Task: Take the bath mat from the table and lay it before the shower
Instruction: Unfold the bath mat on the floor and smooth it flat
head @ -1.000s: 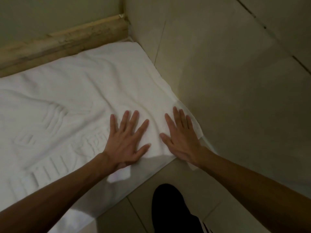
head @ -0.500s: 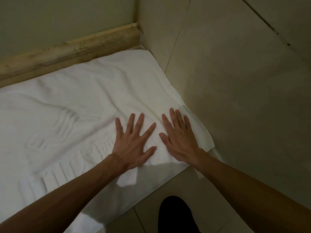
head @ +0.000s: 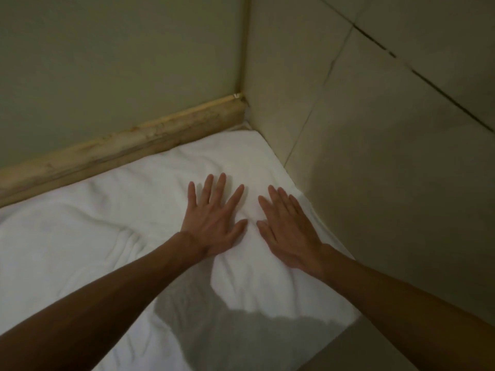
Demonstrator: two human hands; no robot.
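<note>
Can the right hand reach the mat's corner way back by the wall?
Probably yes. The right hand lies flat on the mat, and only bare cloth lies between it and the far corner, where the wooden ledge meets the tiled wall. Nothing stands in the way.

Head view, steeply down, close over bath mat (head: 112, 226).

The white bath mat (head: 150, 210) lies spread, seemingly flat though creased, on the floor.

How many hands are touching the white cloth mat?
2. The left hand lies flat on the white towelling bath mat; the right hand lies flat beside it, nearer the tiled wall.
</note>
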